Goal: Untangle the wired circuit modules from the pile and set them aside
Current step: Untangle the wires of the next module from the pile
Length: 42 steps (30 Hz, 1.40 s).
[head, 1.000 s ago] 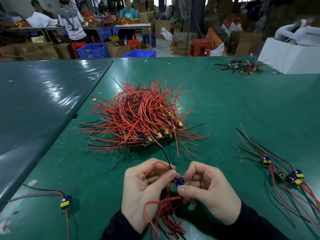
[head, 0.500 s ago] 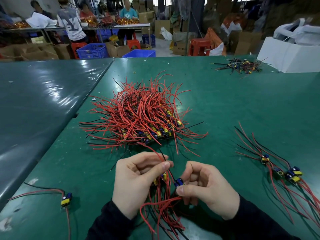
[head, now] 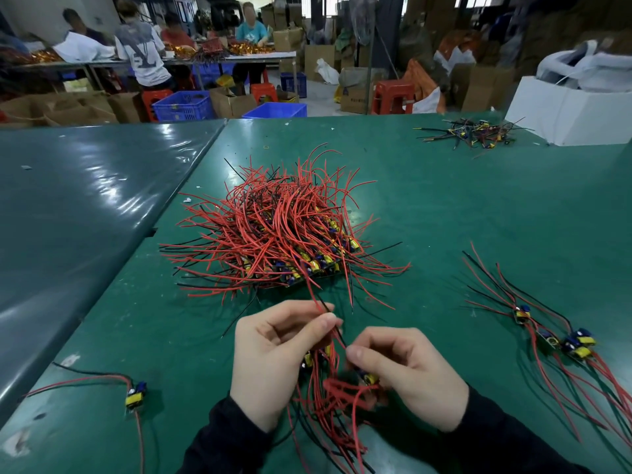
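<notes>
Since a moment ago your left hand [head: 273, 354] has lifted, pinching wires above the bunch [head: 328, 398]; your right hand [head: 407, 374] pinches a module [head: 369, 378]. Pull hard and strands running to the pile [head: 280, 234] may drag it near.

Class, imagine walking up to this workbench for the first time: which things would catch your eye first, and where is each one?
First the big pile of red and black wires in the middle of the green table. Next, close to the camera, the left hand and right hand pinching a bundle of wires between them. Then the separated modules fanned out at the right, and a single module lying at the left.
</notes>
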Each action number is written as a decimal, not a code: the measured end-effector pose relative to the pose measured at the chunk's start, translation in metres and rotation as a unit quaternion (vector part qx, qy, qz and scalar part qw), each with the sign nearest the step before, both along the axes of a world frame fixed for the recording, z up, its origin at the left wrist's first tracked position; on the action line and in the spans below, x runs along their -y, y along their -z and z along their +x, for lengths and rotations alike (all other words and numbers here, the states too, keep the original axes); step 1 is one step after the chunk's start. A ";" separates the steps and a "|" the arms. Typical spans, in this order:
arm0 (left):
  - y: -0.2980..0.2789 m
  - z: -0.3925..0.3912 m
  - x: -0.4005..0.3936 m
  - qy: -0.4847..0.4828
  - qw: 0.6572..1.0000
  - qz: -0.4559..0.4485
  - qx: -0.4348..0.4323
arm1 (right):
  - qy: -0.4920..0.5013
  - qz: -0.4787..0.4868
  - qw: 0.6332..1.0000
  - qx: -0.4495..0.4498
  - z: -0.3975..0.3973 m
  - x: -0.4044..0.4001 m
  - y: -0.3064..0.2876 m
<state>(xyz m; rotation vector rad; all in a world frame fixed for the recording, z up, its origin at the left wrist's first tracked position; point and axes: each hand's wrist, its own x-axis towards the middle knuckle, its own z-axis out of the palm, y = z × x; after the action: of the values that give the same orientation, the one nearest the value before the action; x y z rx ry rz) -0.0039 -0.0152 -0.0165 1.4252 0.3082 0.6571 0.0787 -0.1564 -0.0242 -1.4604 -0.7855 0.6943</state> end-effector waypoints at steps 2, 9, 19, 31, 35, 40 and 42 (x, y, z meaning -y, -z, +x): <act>-0.001 0.000 -0.002 0.012 0.999 -0.042 0.003 | -0.016 -0.003 1.000 0.010 -0.002 0.000 0.001; -0.004 -0.001 -0.004 0.052 0.998 -0.011 -0.025 | -0.003 0.000 1.000 0.020 -0.003 0.001 0.001; 0.000 -0.002 -0.002 0.182 0.981 -0.014 -0.070 | -0.004 0.031 0.999 -0.006 -0.003 0.001 0.002; -0.004 -0.002 -0.005 0.127 0.983 -0.128 -0.032 | -0.053 0.036 0.996 -0.059 -0.003 0.003 -0.003; 0.002 -0.001 -0.001 0.032 0.999 0.013 -0.015 | -0.018 0.034 0.997 0.069 -0.005 0.002 0.001; -0.001 -0.001 0.000 -0.018 0.999 0.030 -0.006 | -0.001 0.027 0.995 0.099 -0.005 0.003 0.002; -0.004 0.000 -0.002 -0.009 0.999 -0.044 -0.008 | -0.009 0.029 0.995 0.097 -0.006 0.003 0.002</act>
<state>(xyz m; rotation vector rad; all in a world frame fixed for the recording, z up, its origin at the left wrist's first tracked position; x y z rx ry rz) -0.0044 -0.0128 -0.0124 1.3454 0.3589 0.6386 0.0728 -0.1598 -0.0262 -1.4852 -0.9613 0.5438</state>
